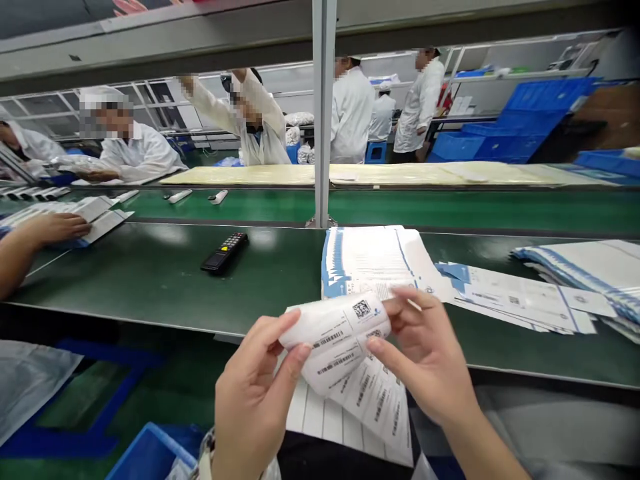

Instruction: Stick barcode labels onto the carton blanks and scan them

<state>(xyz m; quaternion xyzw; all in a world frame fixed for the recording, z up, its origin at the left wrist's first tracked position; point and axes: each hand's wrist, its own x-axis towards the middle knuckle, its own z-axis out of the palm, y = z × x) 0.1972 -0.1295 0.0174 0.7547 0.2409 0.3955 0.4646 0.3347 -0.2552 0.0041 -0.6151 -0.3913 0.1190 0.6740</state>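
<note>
Head view: left hand pinches the left edge of a white paper label strip, thumb in front, index finger at the top edge. Right hand at the strip's right end: thumb on the printed face, fingers curled by the upper right corner, partly hidden, so can't tell if it's pinched tight. Strip is curved, printed with barcodes and a QR code, held in front of the near edge of the dark green worktable; its lower part fans down below the hands.

On the table, just behind the strip: stack of flat white-and-blue printed cartons. Right of it, spread-out flat white-and-blue carton pieces; at far right, another white-and-blue stack. Black remote control with a yellow button lies left of the first stack, well apart from it. At left edge, a co-worker's hand on white cartons.

Beyond: green conveyor belt with small white handheld devices, grey metal post, people in white coats, blue plastic crates at right. Blue plastic bin at bottom left, below table level.
</note>
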